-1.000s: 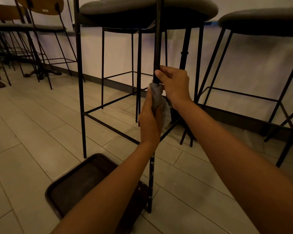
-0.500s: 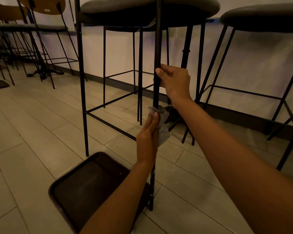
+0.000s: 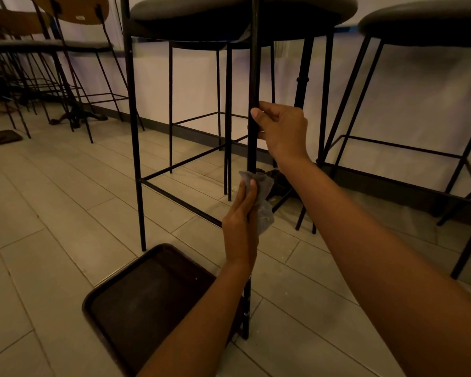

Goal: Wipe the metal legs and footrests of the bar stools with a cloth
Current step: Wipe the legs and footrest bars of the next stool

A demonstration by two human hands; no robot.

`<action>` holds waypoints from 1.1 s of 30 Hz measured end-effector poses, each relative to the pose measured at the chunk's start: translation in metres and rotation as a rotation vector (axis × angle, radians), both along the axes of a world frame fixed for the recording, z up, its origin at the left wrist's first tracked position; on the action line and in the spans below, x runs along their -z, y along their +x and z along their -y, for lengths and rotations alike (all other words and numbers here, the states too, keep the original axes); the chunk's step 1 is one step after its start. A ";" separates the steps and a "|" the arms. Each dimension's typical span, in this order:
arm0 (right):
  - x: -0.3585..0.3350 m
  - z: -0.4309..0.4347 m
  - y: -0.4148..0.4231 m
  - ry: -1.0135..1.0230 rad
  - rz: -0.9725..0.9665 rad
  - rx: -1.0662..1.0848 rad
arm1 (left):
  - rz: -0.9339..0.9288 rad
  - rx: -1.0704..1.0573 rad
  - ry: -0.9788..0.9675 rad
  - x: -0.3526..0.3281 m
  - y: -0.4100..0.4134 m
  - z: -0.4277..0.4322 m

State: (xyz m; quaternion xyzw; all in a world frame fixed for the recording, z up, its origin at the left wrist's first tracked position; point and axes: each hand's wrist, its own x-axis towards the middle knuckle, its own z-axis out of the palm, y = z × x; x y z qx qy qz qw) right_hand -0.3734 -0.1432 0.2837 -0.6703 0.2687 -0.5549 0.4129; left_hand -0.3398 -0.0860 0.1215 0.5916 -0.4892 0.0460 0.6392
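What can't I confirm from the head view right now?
Head view only:
- The front leg: the stretch under the cloth and left hand, including its footrest joint, is covered.
- Leg where the right hand grips it: hidden.
- The tray: near corner behind the left forearm, cut by the bottom edge.
- Dirt on the metal: too dim.

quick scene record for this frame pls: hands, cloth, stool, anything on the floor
left hand: holds cloth against front leg, at about footrest height
right hand: grips front leg above the cloth
tray: dark, on floor by the leg's foot
next stool: to the right, untouched
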 end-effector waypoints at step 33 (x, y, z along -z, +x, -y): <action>0.000 0.003 0.001 -0.012 -0.022 0.012 | -0.176 -0.049 0.138 0.065 -0.018 -0.013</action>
